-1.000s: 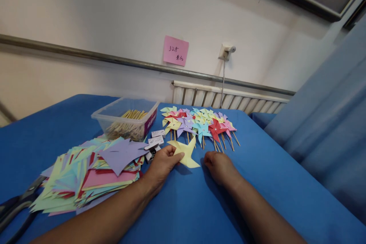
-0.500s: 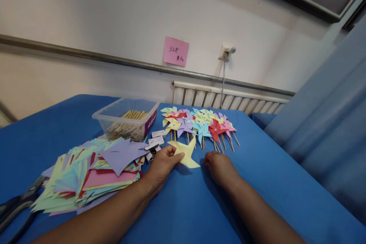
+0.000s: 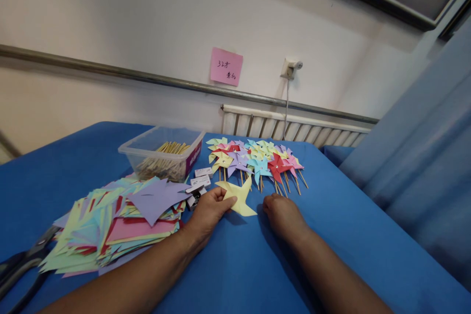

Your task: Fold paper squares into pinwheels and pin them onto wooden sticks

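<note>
The left hand (image 3: 211, 211) was pinching a pale yellow paper pinwheel (image 3: 241, 197) between thumb and fingers, just over the blue table cover (image 3: 235, 270) and in front of the finished rows. The right hand (image 3: 285, 216) sat near the pinwheel's right side, fingers curled in; whether anything was inside that curl could not be told.

On the wall, just above a metal rail (image 3: 147, 75), a pink paper note (image 3: 226, 66) bore dark handwriting: "32" and a character on the upper line, further characters below that were too unclear to read. A clear plastic tub (image 3: 176, 133) of wooden sticks (image 3: 172, 147) carried a purple label (image 3: 194, 154) with white lettering, seen too obliquely to read. Small white boxes (image 3: 200, 181) beside the tub showed tiny dark print, likewise illegible.

Multicoloured pinwheels on sticks (image 3: 261, 167) lay grouped at the far side. To the left spread a heap of cut coloured paper (image 3: 110, 235), a lilac piece (image 3: 158, 201) on top, with dark-handled scissors (image 3: 35, 255) next to it.
</note>
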`<move>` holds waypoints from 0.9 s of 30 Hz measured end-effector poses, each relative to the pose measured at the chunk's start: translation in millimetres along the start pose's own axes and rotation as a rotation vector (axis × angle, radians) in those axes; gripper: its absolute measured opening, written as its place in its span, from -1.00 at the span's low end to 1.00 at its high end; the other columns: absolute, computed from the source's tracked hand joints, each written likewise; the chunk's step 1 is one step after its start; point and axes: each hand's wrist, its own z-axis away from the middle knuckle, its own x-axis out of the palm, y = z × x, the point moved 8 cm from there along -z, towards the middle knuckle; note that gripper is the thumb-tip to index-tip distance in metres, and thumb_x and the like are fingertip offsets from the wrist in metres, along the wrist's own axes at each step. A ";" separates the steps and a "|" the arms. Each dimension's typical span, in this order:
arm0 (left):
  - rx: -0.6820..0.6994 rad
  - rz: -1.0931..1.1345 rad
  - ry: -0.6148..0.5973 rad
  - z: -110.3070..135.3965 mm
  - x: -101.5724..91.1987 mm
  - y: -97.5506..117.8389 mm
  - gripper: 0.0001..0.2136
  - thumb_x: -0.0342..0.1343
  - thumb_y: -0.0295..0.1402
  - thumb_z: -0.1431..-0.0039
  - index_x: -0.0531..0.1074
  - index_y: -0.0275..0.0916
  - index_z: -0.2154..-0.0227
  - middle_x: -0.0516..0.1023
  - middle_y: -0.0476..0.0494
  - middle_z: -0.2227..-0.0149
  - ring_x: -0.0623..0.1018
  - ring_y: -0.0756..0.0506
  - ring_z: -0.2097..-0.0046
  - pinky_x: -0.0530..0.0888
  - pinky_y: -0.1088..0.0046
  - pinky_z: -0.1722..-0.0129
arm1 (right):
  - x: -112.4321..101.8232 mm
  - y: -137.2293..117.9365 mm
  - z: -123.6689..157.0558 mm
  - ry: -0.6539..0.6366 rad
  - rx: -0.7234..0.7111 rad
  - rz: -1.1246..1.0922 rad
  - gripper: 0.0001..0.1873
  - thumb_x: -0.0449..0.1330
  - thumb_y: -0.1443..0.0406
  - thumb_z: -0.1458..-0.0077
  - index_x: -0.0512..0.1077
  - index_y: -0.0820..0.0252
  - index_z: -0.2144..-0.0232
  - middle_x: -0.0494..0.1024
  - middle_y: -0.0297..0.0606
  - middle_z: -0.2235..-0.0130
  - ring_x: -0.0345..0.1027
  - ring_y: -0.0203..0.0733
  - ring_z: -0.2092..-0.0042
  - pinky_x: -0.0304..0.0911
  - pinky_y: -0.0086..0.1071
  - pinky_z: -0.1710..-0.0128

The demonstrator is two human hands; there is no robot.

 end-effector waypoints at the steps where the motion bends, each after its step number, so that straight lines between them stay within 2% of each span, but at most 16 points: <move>1: -0.002 0.009 -0.004 -0.1 0.4 0.1 -0.81 0.25 -0.29 0.12 0.37 -0.26 0.51 0.42 0.07 0.57 0.37 0.04 0.53 0.26 0.53 0.51 | -0.2 -0.7 0.5 0.002 0.000 0.009 -0.78 0.02 0.38 -0.15 0.48 0.25 0.30 0.53 -0.08 0.26 0.42 -0.12 0.24 0.13 -0.39 0.33; 12: -0.023 0.013 0.007 1.5 2.3 1.5 -0.79 0.27 -0.28 0.17 0.37 -0.26 0.53 0.44 0.06 0.58 0.39 0.03 0.54 0.27 0.53 0.52 | 0.6 -4.9 3.0 0.017 0.014 0.074 -0.71 -0.01 0.53 -0.03 0.47 0.33 0.28 0.54 0.01 0.25 0.44 -0.01 0.25 0.22 -0.33 0.31; 16: -0.032 -0.021 0.037 4.8 3.0 7.2 -0.78 0.28 -0.30 0.21 0.34 -0.24 0.57 0.36 0.13 0.64 0.30 0.07 0.59 0.20 0.56 0.57 | 1.6 -2.7 2.2 0.024 0.016 0.060 -0.75 0.01 0.49 -0.07 0.47 0.31 0.30 0.54 -0.01 0.24 0.44 -0.01 0.25 0.21 -0.34 0.33; 27: -0.015 -0.077 0.046 10.6 6.2 17.3 -0.77 0.26 -0.28 0.21 0.30 -0.22 0.61 0.32 0.15 0.67 0.23 0.08 0.63 0.14 0.55 0.60 | 0.7 -3.6 2.8 0.044 0.015 0.022 -0.79 0.04 0.46 -0.09 0.47 0.31 0.30 0.53 0.01 0.25 0.42 -0.03 0.26 0.16 -0.34 0.34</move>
